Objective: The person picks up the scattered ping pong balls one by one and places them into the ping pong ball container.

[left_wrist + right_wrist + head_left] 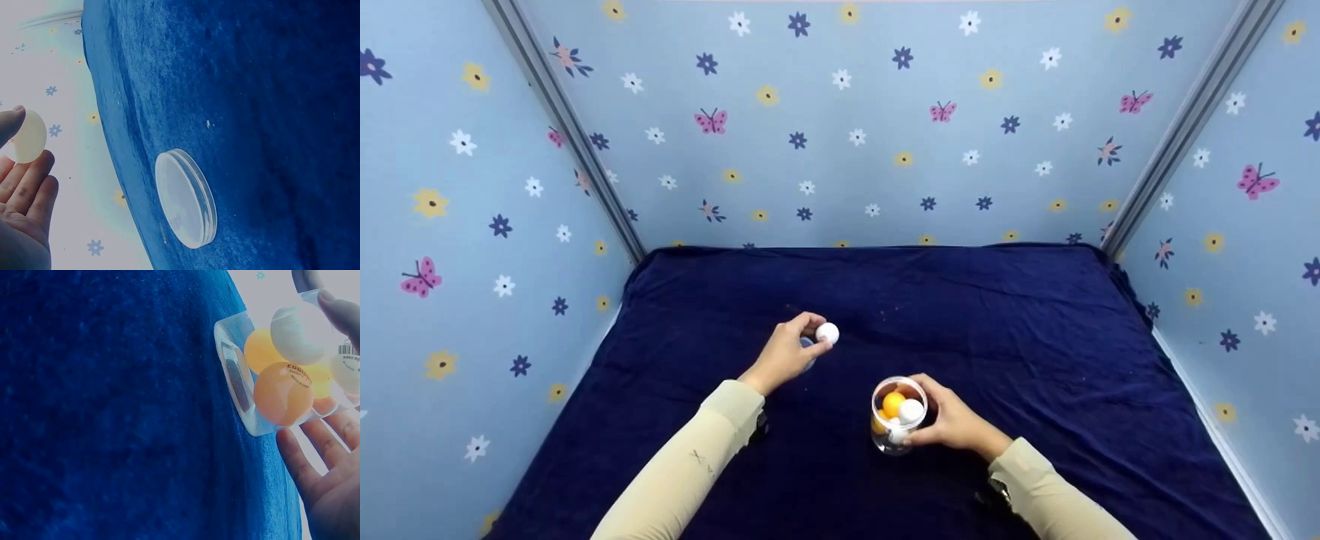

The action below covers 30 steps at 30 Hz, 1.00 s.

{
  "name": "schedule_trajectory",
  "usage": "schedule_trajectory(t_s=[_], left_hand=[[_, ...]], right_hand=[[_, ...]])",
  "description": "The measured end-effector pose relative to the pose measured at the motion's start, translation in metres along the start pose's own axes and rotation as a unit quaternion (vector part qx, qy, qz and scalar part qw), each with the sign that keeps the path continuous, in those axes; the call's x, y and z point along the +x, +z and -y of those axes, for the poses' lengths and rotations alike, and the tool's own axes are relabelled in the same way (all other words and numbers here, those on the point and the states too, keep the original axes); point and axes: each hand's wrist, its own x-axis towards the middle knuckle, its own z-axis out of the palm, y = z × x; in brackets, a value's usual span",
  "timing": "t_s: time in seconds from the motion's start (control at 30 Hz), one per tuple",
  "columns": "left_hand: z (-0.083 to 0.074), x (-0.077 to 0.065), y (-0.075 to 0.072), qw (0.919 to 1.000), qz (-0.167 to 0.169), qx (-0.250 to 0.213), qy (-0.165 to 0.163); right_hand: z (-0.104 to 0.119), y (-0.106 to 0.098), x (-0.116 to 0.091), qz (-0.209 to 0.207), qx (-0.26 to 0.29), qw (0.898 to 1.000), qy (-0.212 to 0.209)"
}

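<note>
Between thumb and fingers, my left hand pinches a white ping-pong ball, held above the cloth. In the left wrist view that ball appears at the left edge. A clear round lid lies on the cloth below the left hand, mostly hidden by it in the head view. My right hand grips a clear plastic jar from its right side. Orange balls and white balls fill the jar, whose open mouth faces up in the head view.
A dark blue cloth with some wrinkles covers the table. Light blue walls printed with flowers and butterflies stand at the back and both sides. Grey metal posts run along the corners.
</note>
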Motion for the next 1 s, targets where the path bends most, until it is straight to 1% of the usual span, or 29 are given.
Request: schedule_trajectory(t_s=[0.2, 0.43, 0.63, 0.87, 1.0], left_hand=[[-0.004, 0.0, 0.001, 1.0, 0.003, -0.004, -0.001], [-0.008, -0.002, 0.003, 0.9997, 0.0, -0.005, 0.024], [-0.011, -0.003, 0.006, 0.9993, 0.007, -0.018, 0.032], [-0.016, -0.005, 0.006, 0.9991, 0.015, -0.02, 0.035], [-0.02, -0.006, 0.007, 0.9992, 0.022, -0.01, 0.032]], right_hand=[[-0.002, 0.0, 0.001, 0.002, 0.005, 1.0, -0.011], [-0.002, 0.0, 0.0, 0.0, 0.0, 1.0, -0.013], [0.0, 0.001, 0.001, -0.001, -0.001, 1.0, -0.01], [0.001, 0.001, 0.0, -0.002, -0.029, 0.999, -0.027], [0.001, 0.001, 0.0, -0.001, -0.028, 0.999, -0.025]])
